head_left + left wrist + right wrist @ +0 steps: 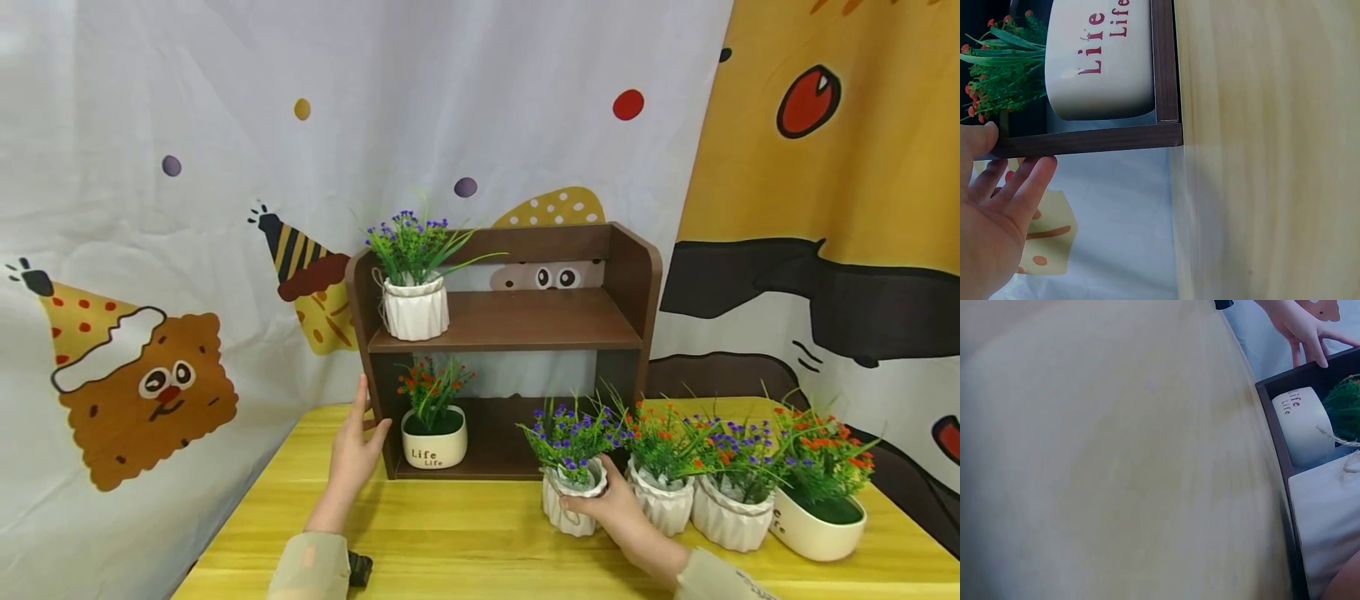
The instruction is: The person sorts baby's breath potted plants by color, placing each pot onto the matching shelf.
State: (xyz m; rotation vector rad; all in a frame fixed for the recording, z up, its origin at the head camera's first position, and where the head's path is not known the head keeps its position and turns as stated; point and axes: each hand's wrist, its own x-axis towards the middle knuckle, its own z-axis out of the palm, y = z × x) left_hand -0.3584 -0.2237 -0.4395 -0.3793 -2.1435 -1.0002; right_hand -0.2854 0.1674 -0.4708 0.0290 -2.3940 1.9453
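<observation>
Two bare hands work at a yellow wooden table set before a cartoon-print curtain. At the lower centre of the head view, the right hand grips a white ribbed pot of purple flowers, fingers curled round its front and the thumb against its side; the pot stands on the table just in front of the shelf's lower right corner. At centre frame stands a dark brown two-tier shelf. The left hand rests against its left side panel at the lower left of the shelf, fingers straight and slightly apart, thumb toward the front edge; the left wrist view shows the same fingertips touching the panel's edge. Inside the bottom tier, at its left end, sits a cream pot marked "Life" with red flowers. On the upper tier, also at the left, stands another white ribbed pot with purple flowers. To the right of the held pot, three more potted plants line up close together along the table toward the lower right of the frame.
</observation>
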